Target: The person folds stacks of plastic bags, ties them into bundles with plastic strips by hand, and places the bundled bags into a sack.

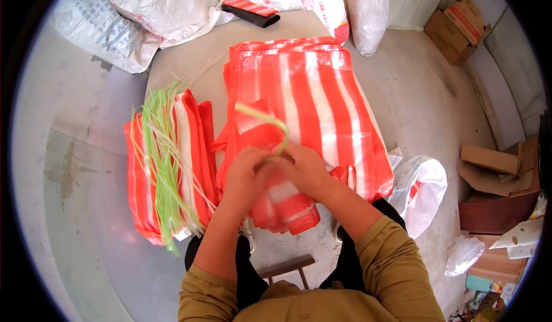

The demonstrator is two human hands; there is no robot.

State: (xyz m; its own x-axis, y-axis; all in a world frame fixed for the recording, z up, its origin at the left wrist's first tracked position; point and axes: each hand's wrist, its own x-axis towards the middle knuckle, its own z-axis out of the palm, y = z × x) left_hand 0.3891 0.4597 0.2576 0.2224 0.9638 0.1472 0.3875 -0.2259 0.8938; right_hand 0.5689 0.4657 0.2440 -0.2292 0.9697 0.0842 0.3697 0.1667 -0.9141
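My left hand point(247, 166) and my right hand point(305, 170) are together over a gathered bundle of red-and-white striped plastic bags point(282, 207). Both are closed, fingertips pinching at the bundle's neck. A pale green plastic strip point(267, 117) curls up from between them, its free end pointing left. Motion blurs the fingertips and the bundle's middle, so how the strip passes round the neck is hidden. Under and beyond my hands lies a broad stack of striped bags point(313, 92). Left of it, a heap of loose green strips point(164, 167) drapes over another folded bag stack point(141, 207).
The stacks rest on a beige tabletop point(190, 63). At its far edge lies a black-and-red roll point(251, 13). White sacks point(161, 6) stand behind. A white bag point(422, 190) sits on the floor at right, near cardboard boxes point(494, 164). A small stool point(287, 266) is between my legs.
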